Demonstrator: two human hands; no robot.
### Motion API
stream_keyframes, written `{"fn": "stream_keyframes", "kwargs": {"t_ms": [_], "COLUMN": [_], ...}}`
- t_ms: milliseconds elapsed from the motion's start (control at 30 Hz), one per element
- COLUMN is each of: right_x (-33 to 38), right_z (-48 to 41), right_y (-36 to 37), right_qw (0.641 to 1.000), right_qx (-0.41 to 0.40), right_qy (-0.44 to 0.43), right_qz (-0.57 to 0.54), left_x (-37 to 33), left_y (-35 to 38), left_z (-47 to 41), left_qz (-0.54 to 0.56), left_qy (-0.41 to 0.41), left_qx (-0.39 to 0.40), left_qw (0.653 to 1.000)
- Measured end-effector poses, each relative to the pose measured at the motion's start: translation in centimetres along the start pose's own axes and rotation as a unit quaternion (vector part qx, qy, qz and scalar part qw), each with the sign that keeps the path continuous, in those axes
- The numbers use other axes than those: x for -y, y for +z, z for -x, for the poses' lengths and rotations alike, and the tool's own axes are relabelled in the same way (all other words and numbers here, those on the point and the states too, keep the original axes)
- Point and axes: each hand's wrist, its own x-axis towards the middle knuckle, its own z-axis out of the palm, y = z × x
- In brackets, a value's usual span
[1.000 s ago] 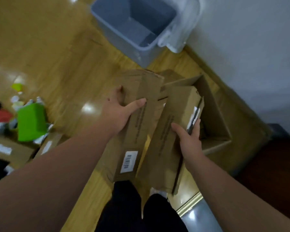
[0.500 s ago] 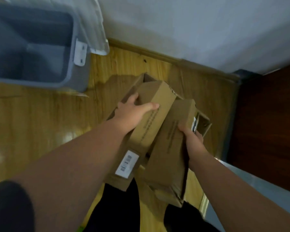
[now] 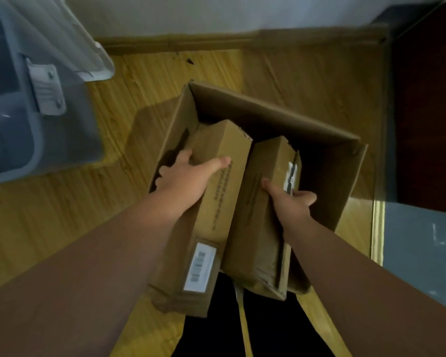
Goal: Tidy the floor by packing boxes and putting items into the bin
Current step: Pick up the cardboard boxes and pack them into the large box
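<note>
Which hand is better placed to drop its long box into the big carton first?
Probably the right hand: its long box has room beside it; the left hand sits against the big carton wall.

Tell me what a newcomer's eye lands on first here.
Two narrow cardboard boxes fill the centre: the left hand grips the barcode-labelled box, and the right hand grips the other box beside it. Their far ends reach into a large open carton on the wooden floor. A grey bin stands at upper left.

Left hand (image 3: 183,176) and right hand (image 3: 292,203) both grip, outstretched.
</note>
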Motion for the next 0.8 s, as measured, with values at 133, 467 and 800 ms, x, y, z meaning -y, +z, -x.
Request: {"fn": "stream_keyframes", "kwargs": {"t_ms": [133, 467, 800], "right_x": [1.3, 2.8, 1.2], "right_z": [-2.3, -5.1, -7.8], "right_y": [2.8, 7.4, 12.7], "right_qw": [1.000, 0.993, 0.968], "right_qx": [-0.012, -0.080, -0.144], "right_qy": [0.022, 0.009, -0.079], "right_qz": [-0.010, 0.084, 0.191], "left_x": [-0.1, -4.2, -5.0], "left_y": [-1.2, -1.8, -2.4], "left_z": [-0.3, -1.5, -1.8], "left_qz": [-0.015, -0.103, -0.218], "left_qy": [0.021, 0.015, 0.090], "left_qx": [0.003, -0.065, -0.182], "left_qw": [1.000, 0.992, 0.955]}}
